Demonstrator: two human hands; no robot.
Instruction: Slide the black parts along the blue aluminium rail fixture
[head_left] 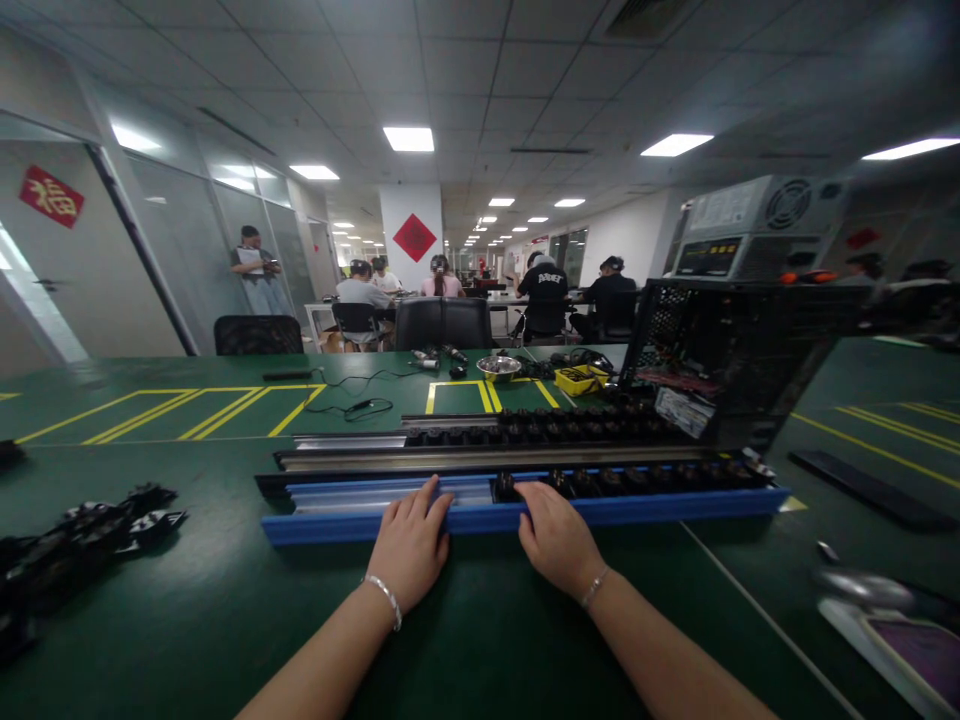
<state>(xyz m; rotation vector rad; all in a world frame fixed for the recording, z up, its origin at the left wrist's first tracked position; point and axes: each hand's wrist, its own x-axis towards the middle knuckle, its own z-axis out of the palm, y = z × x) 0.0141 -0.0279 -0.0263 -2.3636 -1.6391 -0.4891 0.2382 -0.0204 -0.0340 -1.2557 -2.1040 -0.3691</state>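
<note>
A long blue rail (465, 519) with a channel lies across the table in front of me. Black wheel-like rollers (634, 482) sit in a row along its right part. My left hand (411, 545) rests over the rail's front wall near the bare stretch of channel, its fingers apart and holding nothing. At the left end of the row is one black roller (505, 487). The curled fingers of my right hand (556, 535) are on this roller's right side, with the thumb in front of the blue wall. Part of that contact is hidden.
More dark rails (345, 459) with black rollers lie behind. An open computer case (757, 350) stands at right, a power supply (757, 215) on top. Farther back are a metal bowl (499, 368) and yellow tray (580, 380). Black parts (82, 540) lie left; people sit beyond.
</note>
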